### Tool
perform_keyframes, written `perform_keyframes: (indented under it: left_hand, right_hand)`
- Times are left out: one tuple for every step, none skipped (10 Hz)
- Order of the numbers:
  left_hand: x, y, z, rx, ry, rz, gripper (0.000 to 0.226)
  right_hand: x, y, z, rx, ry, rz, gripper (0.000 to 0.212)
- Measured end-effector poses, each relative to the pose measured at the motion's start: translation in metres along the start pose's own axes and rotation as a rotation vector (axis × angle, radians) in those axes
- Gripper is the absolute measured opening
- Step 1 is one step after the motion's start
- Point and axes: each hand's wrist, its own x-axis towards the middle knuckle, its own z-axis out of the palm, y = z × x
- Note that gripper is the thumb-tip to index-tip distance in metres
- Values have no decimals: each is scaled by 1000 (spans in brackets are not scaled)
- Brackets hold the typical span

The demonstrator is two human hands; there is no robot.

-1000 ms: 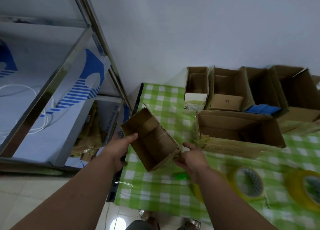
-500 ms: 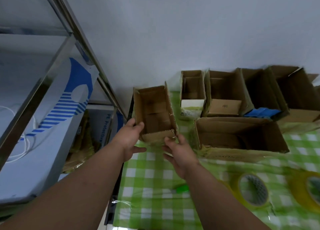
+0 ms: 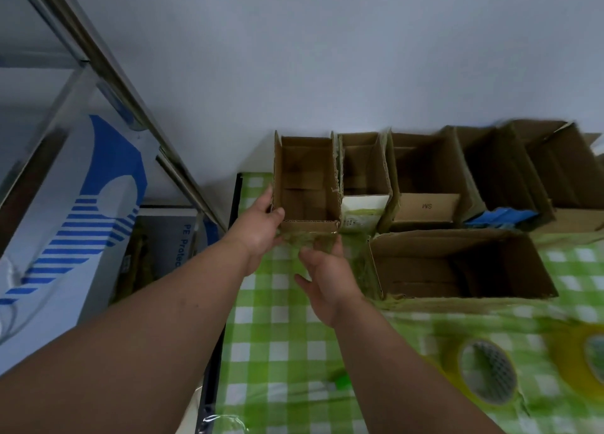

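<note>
I am looking down on a table under a green checked tablecloth (image 3: 277,335), pushed up to a pale wall (image 3: 327,57). A row of open boxes lines the far edge. The small cardboard box (image 3: 307,185) I am handling stands upright at the left end of that row, mouth up, its right wall against the second box (image 3: 362,169), which holds a white carton (image 3: 364,205). Beyond that comes a third box (image 3: 421,169) with a brown packet (image 3: 425,206) marked SM in it. Further right are darker boxes (image 3: 496,172), blurred, with something blue (image 3: 503,216) at their near side.

A large box (image 3: 457,263) sits closer to me, just beside my right hand, and crowds the space on that side. A yellow tape roll (image 3: 487,371) and a second roll (image 3: 588,358) lie on the cloth at the near right, well apart from the work. A small green object (image 3: 341,383) lies by my right forearm, too blurred to identify. Left of the table a metal rack (image 3: 108,71) slants up past the table's corner, with a blue-and-white carton (image 3: 81,205) on its shelf.

My left hand (image 3: 258,224) grips the small cardboard box at its near left corner, with the thumb at the corner and the fingers along the outer left wall. My right hand (image 3: 323,270) is spread open below the box's near end wall. Its fingers (image 3: 336,245) are nearly straight and point up to the taped lower edge there. It holds nothing, and the fingertips look to be just touching the cardboard.
</note>
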Motion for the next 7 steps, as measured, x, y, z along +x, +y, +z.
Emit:
perform_keyframes:
  left_hand:
    - [1,1,3,-57,-21,-21,57]
    - [-4,-3,1,-38,-9,-44,58]
    - [-12,-7,1,36,33,-51,61]
    - [-24,-5,4,93,73,-35,61]
    - [-41,2,10,182,108,1,61]
    - [-62,6,20,264,156,40,60]
    - [-82,8,36,348,202,40,62]
  right_hand:
    - [-1,-3,-2,-35,-11,-14,83]
    - [-7,-4,-7,-98,-15,-15,73]
    - [-16,-7,-12,-187,-20,11,71]
    - [-29,-11,-19,-254,-23,17,69]
    - [-45,-17,-26,-317,-63,7,66]
    - [-63,-31,-39,-369,-102,-19,62]
    - [-80,-42,-59,-436,-141,-49,56]
